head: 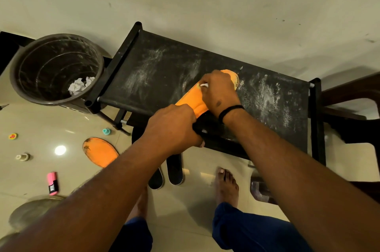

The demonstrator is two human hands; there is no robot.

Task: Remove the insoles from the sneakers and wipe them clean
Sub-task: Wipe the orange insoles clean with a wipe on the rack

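Nearest you, a pink marker (52,183) lay on the floor, its black label unreadable, and two dark sneakers (165,173) stood below the surface (160,70). Left of them lay a second orange insole (100,154). Your left hand (172,127) gripped the near end of the orange insole (193,100) on the surface; your right hand (219,92) pinched a white wipe (204,85) against it. Print at its far tip was illegible. Left of the surface stood a bin (56,68) holding crumpled paper (79,85).
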